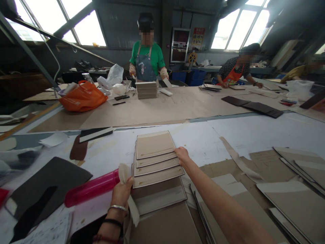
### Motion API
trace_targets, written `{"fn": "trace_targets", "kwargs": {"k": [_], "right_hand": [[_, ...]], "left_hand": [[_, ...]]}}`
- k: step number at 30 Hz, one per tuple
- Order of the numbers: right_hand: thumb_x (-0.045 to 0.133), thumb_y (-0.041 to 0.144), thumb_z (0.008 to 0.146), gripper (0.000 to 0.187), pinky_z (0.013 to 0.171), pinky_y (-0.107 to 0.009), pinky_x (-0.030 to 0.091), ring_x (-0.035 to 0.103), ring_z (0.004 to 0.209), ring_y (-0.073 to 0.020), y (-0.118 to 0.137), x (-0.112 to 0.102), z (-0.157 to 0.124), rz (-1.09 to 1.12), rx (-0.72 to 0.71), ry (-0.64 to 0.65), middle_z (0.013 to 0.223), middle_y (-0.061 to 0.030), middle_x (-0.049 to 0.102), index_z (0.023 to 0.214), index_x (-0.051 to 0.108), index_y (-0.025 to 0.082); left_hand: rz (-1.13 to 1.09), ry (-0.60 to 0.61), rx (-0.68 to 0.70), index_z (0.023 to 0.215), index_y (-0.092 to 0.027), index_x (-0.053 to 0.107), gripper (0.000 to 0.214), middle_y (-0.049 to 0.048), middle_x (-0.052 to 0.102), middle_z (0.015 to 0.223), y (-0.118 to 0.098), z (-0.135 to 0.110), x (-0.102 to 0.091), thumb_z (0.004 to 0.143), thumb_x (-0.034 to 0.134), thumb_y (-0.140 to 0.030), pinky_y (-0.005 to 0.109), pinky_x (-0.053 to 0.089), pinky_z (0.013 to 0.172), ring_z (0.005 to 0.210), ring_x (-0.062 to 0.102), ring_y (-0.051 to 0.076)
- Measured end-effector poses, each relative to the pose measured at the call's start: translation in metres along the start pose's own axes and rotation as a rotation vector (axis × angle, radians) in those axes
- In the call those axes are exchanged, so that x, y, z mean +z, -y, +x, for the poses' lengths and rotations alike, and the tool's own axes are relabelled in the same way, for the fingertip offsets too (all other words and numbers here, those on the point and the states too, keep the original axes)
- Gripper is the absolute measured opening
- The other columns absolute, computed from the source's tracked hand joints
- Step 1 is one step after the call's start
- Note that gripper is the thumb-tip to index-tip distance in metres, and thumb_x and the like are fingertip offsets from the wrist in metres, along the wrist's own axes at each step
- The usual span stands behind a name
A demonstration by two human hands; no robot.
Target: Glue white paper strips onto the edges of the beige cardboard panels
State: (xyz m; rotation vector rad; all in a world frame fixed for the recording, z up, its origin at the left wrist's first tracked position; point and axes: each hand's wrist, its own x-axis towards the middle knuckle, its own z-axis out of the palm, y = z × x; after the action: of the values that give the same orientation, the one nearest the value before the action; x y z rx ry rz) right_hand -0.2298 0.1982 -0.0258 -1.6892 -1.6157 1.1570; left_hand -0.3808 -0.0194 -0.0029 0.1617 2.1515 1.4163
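In front of me several beige panels with dark edges (155,145) lie overlapped in a stepped row. My right hand (182,156) pinches the right edge of the panels near the top. At their left edge is my left hand (122,190), its fingers closed around a pale cloth strip (124,172) and its fingertips against the panels. The strip's tail hangs below that hand. Just left of it lies a pink cylinder (92,187). Underneath the row, larger grey-brown panels (165,225) reach toward me.
More panels (294,201) lie on the right, near a loose pale strip (240,161). A dark grey sheet (50,186) is at left. Across the table, a person in green (147,59) stands behind a panel stack (146,90); an orange bag (82,96) sits left. Another person (236,69) leans in at right.
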Motion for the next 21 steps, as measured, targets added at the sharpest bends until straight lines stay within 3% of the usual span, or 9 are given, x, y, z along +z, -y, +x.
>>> {"fn": "trace_targets", "kwargs": {"k": [5,10,16,21], "right_hand": [[0.048,0.026,0.060,0.007,0.044,-0.020,0.030,0.040,0.047,-0.0101,-0.001,-0.014,-0.018,0.215,0.057,-0.021,0.046,0.0057,0.042,0.059,0.045,0.020],[0.051,0.029,0.056,0.013,0.046,-0.021,0.031,0.037,0.048,-0.0088,-0.007,-0.057,-0.047,0.346,0.084,-0.030,0.048,0.0077,0.039,0.058,0.041,0.020],[0.057,0.038,0.052,0.024,0.054,-0.022,0.034,0.040,0.055,-0.0095,-0.033,-0.147,-0.114,0.430,0.054,-0.072,0.052,0.0075,0.043,0.060,0.044,0.020],[0.060,0.043,0.051,0.029,0.057,-0.024,0.035,0.043,0.056,-0.0109,-0.077,-0.235,-0.199,0.446,0.064,-0.141,0.054,0.0059,0.047,0.061,0.045,0.020]], "left_hand": [[-0.175,0.038,-0.111,0.077,-0.010,0.064,0.018,0.0041,0.063,0.062,-0.011,-0.028,-0.003,0.061,0.060,-0.018,0.024,0.043,0.046,0.055,0.058,0.014],[-0.237,0.109,-0.158,0.077,-0.014,0.064,0.022,-0.0005,0.061,0.064,-0.013,-0.072,-0.011,0.057,0.064,-0.022,0.021,0.041,0.047,0.055,0.054,0.011],[-0.285,0.210,-0.099,0.079,-0.013,0.065,0.041,0.0028,0.064,0.075,-0.001,-0.164,-0.015,0.044,0.069,-0.033,0.022,0.039,0.047,0.064,0.055,0.015],[-0.223,0.393,-0.144,0.084,-0.012,0.066,0.046,0.0055,0.066,0.075,0.038,-0.250,-0.018,0.047,0.068,-0.038,0.025,0.042,0.050,0.066,0.057,0.018]]}}
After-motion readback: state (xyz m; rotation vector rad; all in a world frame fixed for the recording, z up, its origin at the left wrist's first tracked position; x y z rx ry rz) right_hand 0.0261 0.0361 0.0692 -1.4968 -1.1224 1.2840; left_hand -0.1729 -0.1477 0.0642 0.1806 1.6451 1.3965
